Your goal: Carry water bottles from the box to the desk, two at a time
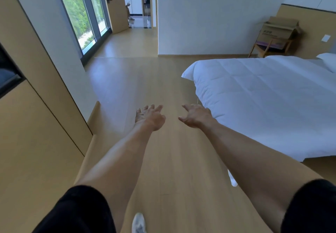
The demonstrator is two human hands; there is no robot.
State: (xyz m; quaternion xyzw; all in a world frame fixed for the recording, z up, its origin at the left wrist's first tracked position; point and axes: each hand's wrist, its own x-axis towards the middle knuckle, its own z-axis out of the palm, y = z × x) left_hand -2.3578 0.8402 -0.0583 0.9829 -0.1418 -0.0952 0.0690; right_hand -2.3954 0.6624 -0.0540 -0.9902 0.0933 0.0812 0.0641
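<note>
Bedroom floor (145,80) beside bed (263,96): left hand (150,117) and right hand (195,115) empty, fingers spread. Cardboard box (279,30) far off on chair (269,48); bottles unseen. Risk: stumbling against the bed corner while walking.

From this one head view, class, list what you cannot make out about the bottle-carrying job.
- Box contents: head view; its walls and flaps hide the inside, and it is far off, so no bottles show.
- Box print: too small and blurred to read.
- Desk: nowhere in the frame.
- Chair under the box: the bed hides its lower legs.
- Left hand and right hand: both open and empty; no bottles show anywhere in the frame.
</note>
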